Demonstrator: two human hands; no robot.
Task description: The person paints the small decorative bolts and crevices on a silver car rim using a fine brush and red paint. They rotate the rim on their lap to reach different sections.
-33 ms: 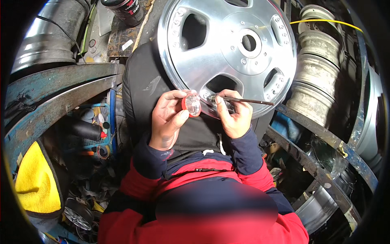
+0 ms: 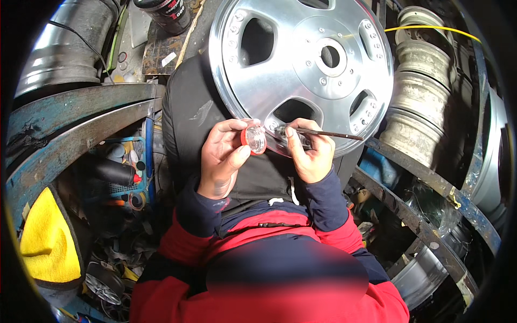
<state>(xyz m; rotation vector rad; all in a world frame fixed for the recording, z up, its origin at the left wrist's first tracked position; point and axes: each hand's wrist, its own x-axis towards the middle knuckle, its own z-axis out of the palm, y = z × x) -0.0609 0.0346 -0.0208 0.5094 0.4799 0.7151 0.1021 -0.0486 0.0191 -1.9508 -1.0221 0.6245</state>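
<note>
A polished silver wheel (image 2: 328,86), with spoke cutouts and small bolts, lies on my legs in dark trousers. My left hand (image 2: 223,156) grips a small round red-rimmed pot (image 2: 256,140) with clear or silvery contents, tilted toward me at the wheel's lower edge. My right hand (image 2: 309,151), just right of the pot, pinches a thin dark-handled tool (image 2: 339,134), like a brush, pointing left. Its working tip is too small to make out beside the pot and wheel rim.
Steel rails (image 2: 81,107) run on both sides. Stacked worn rims (image 2: 414,91) stand at right. At left are a large metal cylinder (image 2: 64,48), a black tub (image 2: 168,13), a blue basket (image 2: 129,188) of supplies and a yellow cloth (image 2: 48,237).
</note>
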